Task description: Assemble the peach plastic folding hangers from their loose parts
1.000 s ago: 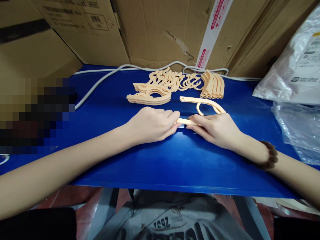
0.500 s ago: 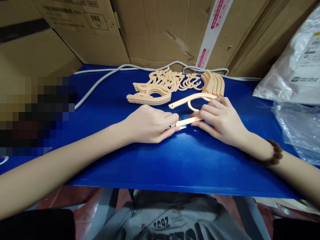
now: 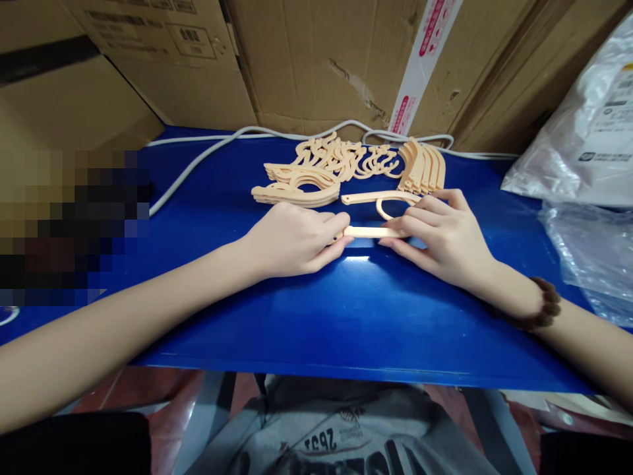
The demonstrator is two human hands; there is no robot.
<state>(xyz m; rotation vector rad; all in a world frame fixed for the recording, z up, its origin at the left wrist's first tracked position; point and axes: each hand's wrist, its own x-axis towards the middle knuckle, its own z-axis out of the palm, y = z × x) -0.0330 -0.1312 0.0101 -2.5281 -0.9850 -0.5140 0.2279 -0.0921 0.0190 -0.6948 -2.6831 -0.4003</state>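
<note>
Between my hands is a narrow cream plastic piece (image 3: pixel 372 232), held level above the blue table (image 3: pixel 316 323). My left hand (image 3: pixel 301 241) pinches its left end, where a small dark hole shows by the fingertips. My right hand (image 3: pixel 438 234) has thumb and fingers closed on its right end. Another curved cream piece with a ring (image 3: pixel 380 196) extends from behind the right fingers; whether they touch it is unclear. Just beyond my left hand lies a stack of curved cream pieces (image 3: pixel 297 196).
Behind are a pile of cream hooks (image 3: pixel 331 155) and a row of curved arms (image 3: pixel 422 165). A white cable (image 3: pixel 198 158) runs along the cardboard boxes (image 3: pixel 321 66). Plastic-wrapped packages (image 3: pixel 578 132) stand at the right.
The held piece has turned from slanting to nearly level, and both hands have shifted slightly away from me. The curved piece with the ring has also turned a little flatter.
</note>
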